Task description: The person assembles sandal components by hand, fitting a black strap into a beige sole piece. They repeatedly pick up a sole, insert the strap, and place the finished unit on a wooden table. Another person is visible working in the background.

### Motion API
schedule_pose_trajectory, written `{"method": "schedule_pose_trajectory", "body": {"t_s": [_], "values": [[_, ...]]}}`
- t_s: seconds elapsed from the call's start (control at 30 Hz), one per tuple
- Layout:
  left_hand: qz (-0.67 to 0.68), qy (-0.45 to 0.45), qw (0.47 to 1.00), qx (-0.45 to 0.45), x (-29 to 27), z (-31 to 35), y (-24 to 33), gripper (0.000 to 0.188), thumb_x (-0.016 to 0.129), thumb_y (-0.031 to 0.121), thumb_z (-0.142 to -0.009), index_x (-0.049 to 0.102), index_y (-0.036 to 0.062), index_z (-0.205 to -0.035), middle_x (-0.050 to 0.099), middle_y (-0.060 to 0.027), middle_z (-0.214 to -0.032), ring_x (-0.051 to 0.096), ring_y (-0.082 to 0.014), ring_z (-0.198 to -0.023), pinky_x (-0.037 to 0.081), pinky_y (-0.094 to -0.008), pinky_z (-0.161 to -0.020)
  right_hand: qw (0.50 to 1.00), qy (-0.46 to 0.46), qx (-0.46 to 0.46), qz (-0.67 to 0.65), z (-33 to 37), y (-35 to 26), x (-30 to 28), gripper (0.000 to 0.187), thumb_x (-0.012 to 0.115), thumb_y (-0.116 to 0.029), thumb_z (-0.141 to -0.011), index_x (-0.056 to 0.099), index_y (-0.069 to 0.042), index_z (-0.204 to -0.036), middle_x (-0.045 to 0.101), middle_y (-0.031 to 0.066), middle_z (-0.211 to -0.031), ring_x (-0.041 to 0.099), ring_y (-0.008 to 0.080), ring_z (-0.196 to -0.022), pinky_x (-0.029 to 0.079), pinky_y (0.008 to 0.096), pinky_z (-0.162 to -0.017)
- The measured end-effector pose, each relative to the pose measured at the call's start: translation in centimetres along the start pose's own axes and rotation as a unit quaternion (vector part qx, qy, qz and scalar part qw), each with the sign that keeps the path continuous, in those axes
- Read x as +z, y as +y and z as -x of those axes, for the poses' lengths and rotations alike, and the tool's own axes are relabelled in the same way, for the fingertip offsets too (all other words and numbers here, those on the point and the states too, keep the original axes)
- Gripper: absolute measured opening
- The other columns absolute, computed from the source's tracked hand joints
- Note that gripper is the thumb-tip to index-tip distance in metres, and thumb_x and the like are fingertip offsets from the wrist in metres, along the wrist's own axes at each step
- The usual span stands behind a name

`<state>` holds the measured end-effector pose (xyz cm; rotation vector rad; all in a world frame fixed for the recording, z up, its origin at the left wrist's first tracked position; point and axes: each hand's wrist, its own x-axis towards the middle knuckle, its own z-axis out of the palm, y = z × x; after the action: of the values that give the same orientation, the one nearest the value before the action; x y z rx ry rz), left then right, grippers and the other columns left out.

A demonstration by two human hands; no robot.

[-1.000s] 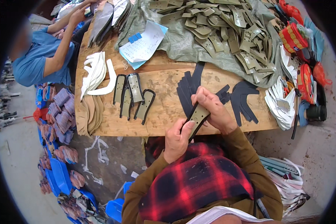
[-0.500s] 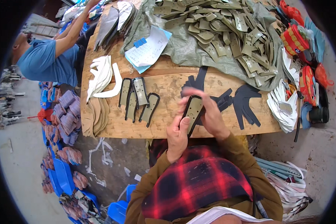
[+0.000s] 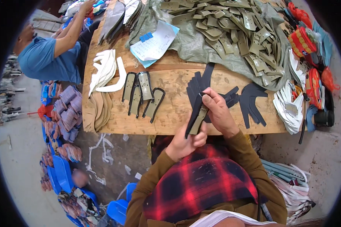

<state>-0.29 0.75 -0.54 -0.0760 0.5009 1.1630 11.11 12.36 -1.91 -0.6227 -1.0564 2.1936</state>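
Above my lap, at the table's front edge, I hold an olive curved plate with a black edging strip (image 3: 197, 123), tilted with its narrow side showing. My left hand (image 3: 187, 138) is closed round its lower end. My right hand (image 3: 218, 109) pinches the black strip at the top, thumb on it. Several similar black-edged plates (image 3: 152, 105) lie on the wood to the left. Just beyond my hands are dark strips (image 3: 197, 87) in a loose pile, and another stack of dark forked pieces (image 3: 251, 104) lies to the right.
A heap of bare olive plates (image 3: 231, 26) lies on a grey-green sheet (image 3: 178, 39) at the back. White cut pieces (image 3: 104, 70), tan pieces (image 3: 97, 113) and a paper sheet (image 3: 155, 43) are on the left. A co-worker in a blue shirt (image 3: 49, 58) works at the far left.
The plate has turned from showing its broad face to its narrow side. My right hand has moved from alongside it to pinching its top; my left hand has shifted lower.
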Motion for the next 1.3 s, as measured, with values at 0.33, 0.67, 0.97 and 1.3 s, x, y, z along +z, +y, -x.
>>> {"method": "schedule_pose_trajectory", "body": {"t_s": [0.33, 0.67, 0.97, 1.3], "values": [[-0.193, 0.059, 0.979, 0.035, 0.1, 1.7, 0.2, 0.024, 0.050, 0.023, -0.102, 0.049, 0.0031, -0.115, 0.057, -0.0068, -0.091, 0.057, -0.0153, -0.071, 0.052, -0.0306, -0.057, 0.986, -0.028, 0.149, 0.066, 2.6, -1.6, 1.7, 0.023, 0.059, -0.018, -0.097, 0.048, -0.004, -0.111, 0.062, 0.0046, -0.084, 0.063, 0.0115, -0.057, 0.051, 0.0256, -0.053], [-0.175, 0.082, 0.981, 0.013, 1.0, 2.0, 0.7, 0.040, 0.045, 0.038, -0.104, 0.051, 0.0017, -0.121, 0.054, -0.0045, -0.086, 0.053, -0.0122, -0.063, 0.041, -0.0217, -0.042, 0.977, 0.004, 0.048, 0.206, 2.7, 0.1, 0.3, 0.029, 0.052, -0.019, -0.102, 0.053, 0.001, -0.122, 0.058, 0.0004, -0.092, 0.052, 0.0040, -0.076, 0.047, 0.0209, -0.066], [-0.164, 0.127, 0.974, 0.091, -1.3, 2.8, 4.2, 0.070, 0.027, 0.060, -0.102, 0.050, -0.0010, -0.127, 0.058, -0.0045, -0.081, 0.055, -0.0116, -0.057, 0.035, -0.0199, -0.038, 0.944, 0.087, 0.016, 0.319, 3.7, -1.0, -0.9, 0.022, 0.057, -0.010, -0.096, 0.064, 0.002, -0.113, 0.068, 0.0095, -0.100, 0.065, 0.0150, -0.089, 0.051, 0.0265, -0.078], [-0.125, 0.122, 0.979, 0.109, -2.9, 2.3, 3.2, 0.101, 0.020, 0.083, -0.086, 0.049, -0.0032, -0.131, 0.059, -0.0061, -0.083, 0.057, -0.0131, -0.060, 0.037, -0.0204, -0.040, 0.698, 0.006, -0.187, 0.691, 4.7, 0.3, -3.1, 0.027, 0.073, -0.008, -0.077, 0.062, -0.004, -0.101, 0.054, 0.0111, -0.094, 0.052, 0.0310, -0.088, 0.043, 0.0406, -0.076]]}}
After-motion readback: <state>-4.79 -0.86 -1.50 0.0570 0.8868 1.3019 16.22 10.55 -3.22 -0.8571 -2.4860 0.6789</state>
